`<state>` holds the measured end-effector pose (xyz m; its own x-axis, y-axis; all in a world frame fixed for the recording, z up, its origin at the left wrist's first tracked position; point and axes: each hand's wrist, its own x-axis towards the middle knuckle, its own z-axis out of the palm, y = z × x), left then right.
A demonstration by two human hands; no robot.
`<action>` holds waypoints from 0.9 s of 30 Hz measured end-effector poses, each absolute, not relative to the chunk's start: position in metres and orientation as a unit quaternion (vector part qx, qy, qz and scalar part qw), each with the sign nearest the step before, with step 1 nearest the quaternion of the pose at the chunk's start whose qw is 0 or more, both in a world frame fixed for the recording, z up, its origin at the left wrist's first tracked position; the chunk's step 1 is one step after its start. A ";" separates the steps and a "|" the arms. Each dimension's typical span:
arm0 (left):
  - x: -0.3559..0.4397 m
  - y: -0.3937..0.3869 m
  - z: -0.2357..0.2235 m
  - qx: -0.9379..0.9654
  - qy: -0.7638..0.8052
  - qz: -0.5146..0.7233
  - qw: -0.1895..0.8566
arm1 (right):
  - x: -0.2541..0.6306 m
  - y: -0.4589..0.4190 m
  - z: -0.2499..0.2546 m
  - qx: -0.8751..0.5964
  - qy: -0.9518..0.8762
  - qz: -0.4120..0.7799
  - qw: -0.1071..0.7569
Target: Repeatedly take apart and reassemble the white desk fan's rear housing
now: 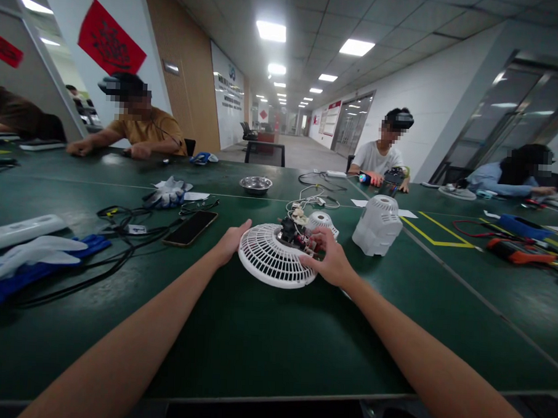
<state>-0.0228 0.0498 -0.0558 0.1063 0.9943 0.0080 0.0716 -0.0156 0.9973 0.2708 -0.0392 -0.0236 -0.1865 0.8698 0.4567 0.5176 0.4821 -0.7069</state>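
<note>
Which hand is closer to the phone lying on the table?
Left. The left hand is just right of the phone, at the left edge of the white fan grille; the right hand is farther off, at the grille's right side.

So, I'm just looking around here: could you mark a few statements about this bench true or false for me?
1. The left hand is at the edge of the round white grille. True.
2. The phone lies to the right of the grille. False: the phone lies to its left.
3. The metal bowl sits farther away than the grille. True.
4. The right hand wears a glove. False: the right hand is bare.
5. The white housing stands to the right of the grille. True.
</note>
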 end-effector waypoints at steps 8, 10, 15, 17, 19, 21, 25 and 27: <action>-0.028 0.058 -0.064 0.582 0.519 0.373 0.503 | 0.275 -0.035 -0.020 -0.449 -0.811 0.124 0.355; -0.028 0.057 -0.063 0.600 0.524 0.363 0.484 | 0.276 -0.035 -0.019 -0.445 -0.814 0.126 0.351; -0.029 0.051 -0.054 0.688 0.566 0.305 0.336 | 0.277 -0.035 -0.019 -0.443 -0.817 0.122 0.347; -0.037 0.052 -0.050 0.698 0.618 0.290 0.217 | 0.278 -0.035 -0.019 -0.443 -0.817 0.122 0.347; -0.052 0.056 -0.049 0.662 0.686 0.288 0.090 | 0.277 -0.035 -0.018 -0.445 -0.817 0.126 0.344; -0.071 0.061 -0.051 0.585 0.765 0.270 -0.019 | 0.277 -0.036 -0.017 -0.449 -0.816 0.129 0.342; -0.105 0.072 -0.061 0.516 0.834 0.197 -0.017 | 0.276 -0.037 -0.016 -0.457 -0.811 0.132 0.342; -0.114 0.075 -0.066 0.513 0.836 0.196 -0.018 | 0.276 -0.037 -0.017 -0.458 -0.811 0.132 0.339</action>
